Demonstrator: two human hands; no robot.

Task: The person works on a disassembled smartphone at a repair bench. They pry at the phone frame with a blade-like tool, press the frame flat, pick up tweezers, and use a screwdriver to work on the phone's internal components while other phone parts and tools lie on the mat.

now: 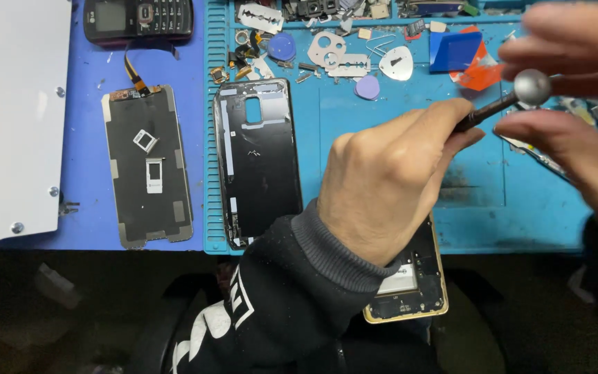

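A: Nearest edge first. What is seen?

B: An opened phone body (417, 280) with a gold rim is laid at the near edge of the counter (493, 221), partly hidden under the left hand (389, 183). A circuit board is exposed inside it.

A: Left hand state?

B: Closed. A dark screwdriver shaft (486, 112) is pinched at its fingertips. A black sleeve with a grey cuff is worn.

A: Right hand?

B: The right hand (569, 90) is blurred, at the right edge. Its fingers are curled around the screwdriver's round silver cap (532, 86), held between thumb and fingertips. Whether a thin item beneath it is touched cannot be told.

A: Middle ground?

B: A black back cover (257, 159) with a camera cutout is laid on the blue ridged mat (382, 90), just left of the left hand. Further left, on the darker blue surface, a screen assembly (147, 166) is placed face down with its flex cable attached. A white panel (12, 118) is seen at the far left.

A: Far side?

B: Picks, razor blades, metal plates and small parts are scattered along the mat's top. A blue pick (282, 47), a purple pick (367, 87) and a blue card (455, 50) are noted. An old keypad phone (138, 19) is laid at top left.
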